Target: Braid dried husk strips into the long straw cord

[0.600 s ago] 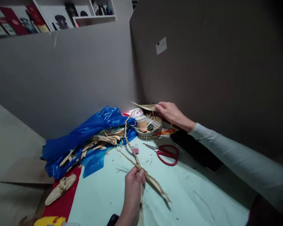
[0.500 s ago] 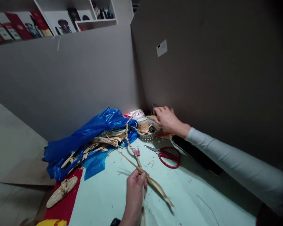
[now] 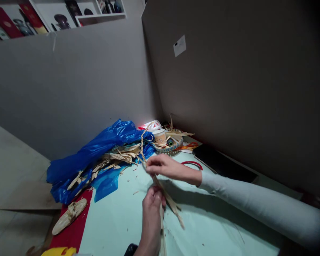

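A braid of pale dried husk runs down from the basket area toward my hands, with a loose strand end jutting to the lower right. My left hand is closed around the braid's lower part, near the front of the pale green table cover. Just above it, my right hand pinches at the braid and a thin husk strand, fingers together. Its forearm crosses from the right. Red-handled scissors lie behind that hand, their blades hidden by it.
A blue plastic bag with husks lies at the left. At the back stands a woven basket holding a paper cup. A black flat object lies right. A straw slipper rests on red cloth.
My right hand has come back from the basket to the braid, just above my left hand. The left hand keeps its hold. The loose strand end has shifted slightly left and up.
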